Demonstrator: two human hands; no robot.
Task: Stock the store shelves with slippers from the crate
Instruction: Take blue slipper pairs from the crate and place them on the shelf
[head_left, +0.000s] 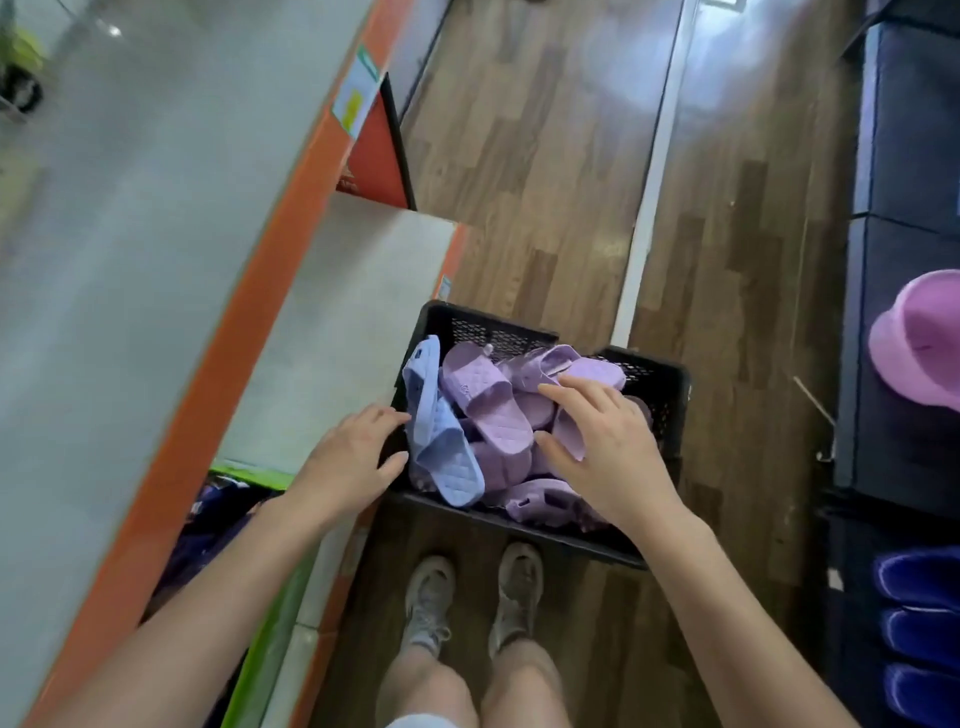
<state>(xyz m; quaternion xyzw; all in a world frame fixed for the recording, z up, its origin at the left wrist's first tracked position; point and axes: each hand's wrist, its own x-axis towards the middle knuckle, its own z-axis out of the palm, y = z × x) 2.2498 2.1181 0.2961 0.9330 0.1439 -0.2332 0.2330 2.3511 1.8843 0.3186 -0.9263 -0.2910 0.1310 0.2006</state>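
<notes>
Slippers (488, 400) in lilac, too tangled to count, and 2 blue slippers (449, 457) fill 1 black crate (649, 364) on the floor. Left hand (353, 457), fingers relaxed, is at the crate's left rim; right hand (608, 447) lies spread on the lilac pile. The writing on 1 shelf tag (358, 93) is unreadable.

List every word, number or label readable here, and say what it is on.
Nothing here reads clearly.
Price tag on the upper shelf edge: blurred.
Small tag on the lower shelf edge: too small.
Red sign: pale marks at its lower corner, blurred.
Purple slipper: embossed mark, too small.
</notes>
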